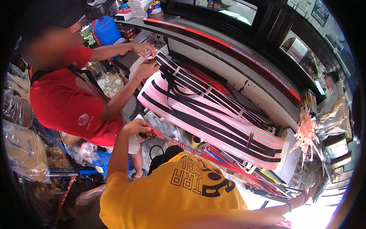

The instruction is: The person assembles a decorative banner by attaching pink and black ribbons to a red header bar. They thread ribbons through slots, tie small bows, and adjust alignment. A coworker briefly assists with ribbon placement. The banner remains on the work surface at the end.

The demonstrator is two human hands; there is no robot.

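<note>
In the head view, the left hand (139, 128) has its fingers closed on one end of a long red strap (171, 141) with pale print, which runs from it slantwise to the lower right, in front of the yellow shirt (152, 191). The right hand (303, 199) is stretched out far to the lower right, in glaring light; whether it is wide, narrow or holding anything, I cannot tell.

Just beyond the red strap spread wide pink bands (156, 86) with pale print, lying side by side. Several black straps (170, 80) run lengthwise among them, bunched loosely at the upper left end. There a co-worker in a red shirt (65, 103) has both hands together at the top corner of the pink bands, fingers pinched.

Behind the pink bands, another red printed strip (228, 46) lies along a long dark surface (263, 82) under the windows. A bundle of shredded pink ribbons (305, 129) hangs near the right end of the pink bands. At the upper left are a blue container (105, 32) and stacked white boxes (141, 7); tan things wrapped in clear plastic (24, 156) line the left edge
</note>
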